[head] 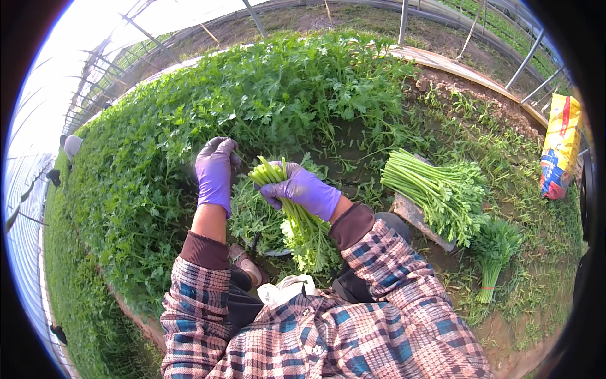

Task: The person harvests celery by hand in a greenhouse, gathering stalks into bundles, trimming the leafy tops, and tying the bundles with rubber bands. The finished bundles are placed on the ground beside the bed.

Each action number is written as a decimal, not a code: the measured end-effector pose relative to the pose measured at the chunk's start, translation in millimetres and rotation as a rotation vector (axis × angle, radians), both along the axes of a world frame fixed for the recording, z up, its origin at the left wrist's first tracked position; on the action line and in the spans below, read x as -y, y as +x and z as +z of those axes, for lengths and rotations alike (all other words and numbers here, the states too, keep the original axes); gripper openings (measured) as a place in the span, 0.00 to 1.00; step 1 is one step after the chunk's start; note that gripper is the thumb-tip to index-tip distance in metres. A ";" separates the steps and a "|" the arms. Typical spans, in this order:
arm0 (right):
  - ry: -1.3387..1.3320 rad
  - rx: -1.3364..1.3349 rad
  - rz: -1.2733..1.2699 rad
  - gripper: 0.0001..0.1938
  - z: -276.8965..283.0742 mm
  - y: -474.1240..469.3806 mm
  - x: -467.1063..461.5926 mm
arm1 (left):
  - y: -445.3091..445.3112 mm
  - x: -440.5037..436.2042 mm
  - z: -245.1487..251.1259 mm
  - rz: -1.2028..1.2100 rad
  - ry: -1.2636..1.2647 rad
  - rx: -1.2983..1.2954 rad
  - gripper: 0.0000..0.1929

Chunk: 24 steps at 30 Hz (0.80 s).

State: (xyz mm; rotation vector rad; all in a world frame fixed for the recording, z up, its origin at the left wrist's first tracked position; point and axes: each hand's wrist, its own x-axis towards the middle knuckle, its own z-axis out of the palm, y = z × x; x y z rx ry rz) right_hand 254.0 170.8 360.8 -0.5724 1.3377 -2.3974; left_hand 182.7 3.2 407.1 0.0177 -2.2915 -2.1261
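My right hand [303, 187], in a purple glove, is closed around a bunch of leafy greens [303, 222], probably crown daisy. The cut stem ends poke out above the fist and the leaves hang down towards my lap. Further left, my left hand [216, 166], gloved the same way, is at the edge of the standing greens [156, 166]. Its fingers curl away from me, so I cannot tell whether a stem is in them. Below both hands lie loose leafy trimmings [258, 220], beside my shoe [246, 263].
On a small board [416, 215] to my right rests a large pile of cut greens [435, 189]. A tied bundle [494, 258] lies on the ground near it. A yellow printed bag [562, 144] stands at far right. Greenhouse poles [404, 21] rise behind the bed.
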 end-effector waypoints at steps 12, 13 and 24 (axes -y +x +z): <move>0.124 -0.120 -0.005 0.11 -8.9 -1.8 3.7 | 53.5 -62.1 73.3 -0.893 -1.439 -0.557 0.38; 0.198 -0.099 0.007 0.11 -7.5 -0.8 2.1 | 54.5 -62.0 72.3 -0.899 -1.425 -0.493 0.38; -0.155 -0.071 0.019 0.28 -9.9 12.3 -5.0 | 53.3 -62.8 40.3 -0.847 -1.054 -0.664 0.39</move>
